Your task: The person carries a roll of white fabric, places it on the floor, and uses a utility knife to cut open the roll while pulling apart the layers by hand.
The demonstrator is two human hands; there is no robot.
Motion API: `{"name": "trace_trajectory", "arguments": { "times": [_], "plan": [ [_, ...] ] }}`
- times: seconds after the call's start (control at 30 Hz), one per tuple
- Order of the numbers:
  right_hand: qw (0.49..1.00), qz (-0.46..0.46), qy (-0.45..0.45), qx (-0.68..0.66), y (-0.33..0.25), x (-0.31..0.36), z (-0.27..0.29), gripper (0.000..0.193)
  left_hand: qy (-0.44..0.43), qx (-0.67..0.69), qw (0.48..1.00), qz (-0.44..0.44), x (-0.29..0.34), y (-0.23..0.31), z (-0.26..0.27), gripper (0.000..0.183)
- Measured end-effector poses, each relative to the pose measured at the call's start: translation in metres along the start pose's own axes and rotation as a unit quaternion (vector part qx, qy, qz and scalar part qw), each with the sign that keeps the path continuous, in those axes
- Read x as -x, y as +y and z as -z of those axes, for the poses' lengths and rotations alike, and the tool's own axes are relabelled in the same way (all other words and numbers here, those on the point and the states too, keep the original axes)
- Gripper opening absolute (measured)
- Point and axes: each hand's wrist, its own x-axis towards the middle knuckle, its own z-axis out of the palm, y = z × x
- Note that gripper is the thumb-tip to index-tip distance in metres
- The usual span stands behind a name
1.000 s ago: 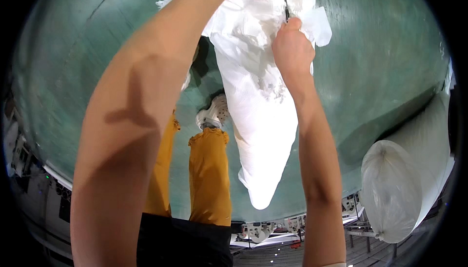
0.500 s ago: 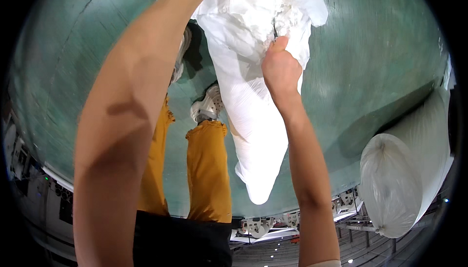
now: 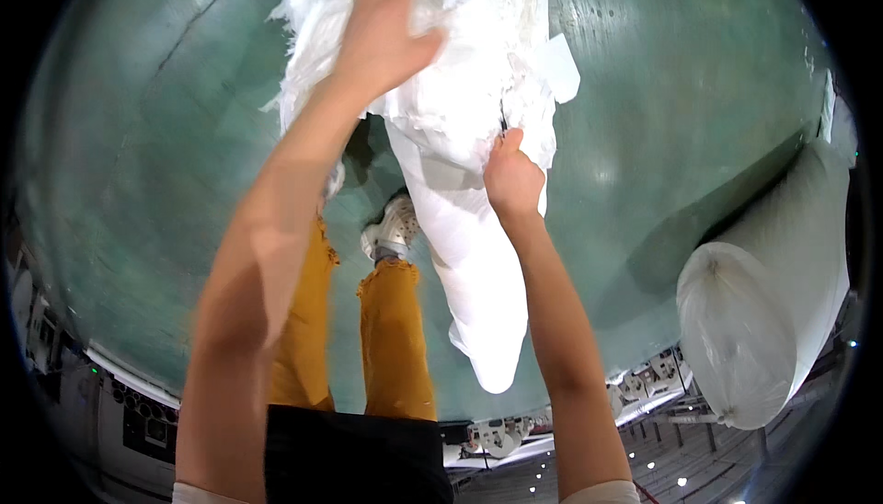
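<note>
A long white cloth bundle lies on the green floor, its narrow end toward me and its ragged, frayed layers spread at the far end. My left hand is over those layers, slightly blurred, with thumb and fingers apart and nothing visible in it. On the bundle's right side, my right hand is closed around a thin dark-tipped tool. The tool's tip points away from me into the white material, and its handle is hidden in my fist.
A large roll wrapped in clear plastic lies at the right. My shoe is just left of the bundle. Machinery lines the lower edge, and a dark crack runs through the floor at far left.
My left hand has come back toward me and into full view over the frayed layers. My right hand, still gripping the tool, appears slightly lower, and the bundle appears shifted left.
</note>
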Motion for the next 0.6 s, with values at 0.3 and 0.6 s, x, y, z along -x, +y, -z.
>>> {"name": "trace_trajectory", "arguments": {
  "times": [0.3, 0.6],
  "plan": [
    [0.994, 0.031, 0.094, -0.052, 0.004, -0.001, -0.011, 0.017, -0.306, -0.108, 0.923, 0.207, -0.051, 0.067, -0.03, 0.03],
    [0.997, 0.003, 0.063, -0.037, -0.009, 0.005, 0.005, 0.018, -0.179, -0.204, 0.959, 0.088, -0.017, 0.043, -0.036, 0.033]
  ]
}}
